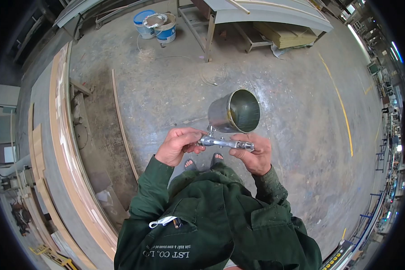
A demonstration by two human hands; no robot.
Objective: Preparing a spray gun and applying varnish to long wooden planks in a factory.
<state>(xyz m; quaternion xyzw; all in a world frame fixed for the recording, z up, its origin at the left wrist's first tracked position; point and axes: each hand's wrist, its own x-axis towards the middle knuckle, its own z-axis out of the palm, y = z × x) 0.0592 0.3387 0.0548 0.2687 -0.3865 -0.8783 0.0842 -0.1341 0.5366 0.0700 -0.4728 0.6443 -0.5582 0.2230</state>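
Note:
In front of my body I hold a silver spray gun (225, 143) sideways between both hands. Its large metal cup (219, 112) is joined near the left end and tilts so that its wide mouth faces right; the inside looks dark, and its contents are hard to make out. My left hand (176, 145) is closed round the gun's left end, with thumb and fingers by the joint under the cup. At the opposite end, the fingers and thumb of my right hand (258, 155) grip the handle near its threaded fitting.
Long wooden boards (60, 117) lie on a bench to my left, with a thin strip (119, 112) on the floor beside it. Ahead stand paint buckets (165, 33) and a table (261, 13) over stacked yellowish panels (285, 36). A thin hose or wire curls on the floor.

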